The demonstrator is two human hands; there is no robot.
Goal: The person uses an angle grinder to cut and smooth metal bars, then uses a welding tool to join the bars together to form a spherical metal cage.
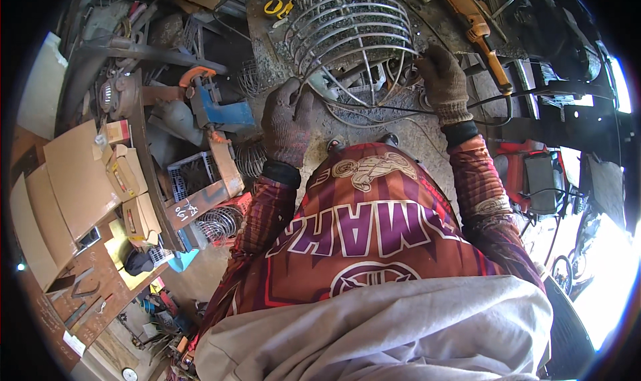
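Note:
A curved frame of metal rods (360, 45), several bent bars joined by straight ribs, stands at the worktable's near edge. My left hand (287, 122), in a dark knit glove, has its fingers closed at the frame's lower left corner. On the opposite side my right hand (443, 84), in a brown knit glove, is curled round the frame's right edge. Its fingertips are partly hidden. Below the frame, a black cable (394, 107) runs across between my hands.
An orange angle grinder (477, 31) lies at the right of the worktable (267, 54). Yellow-handled pliers or a similar tool (278, 9) rest at the back left. To my left are a blue and orange clamp-like tool (220, 107), coiled wire rings (224, 224) and cardboard boxes (83, 174).

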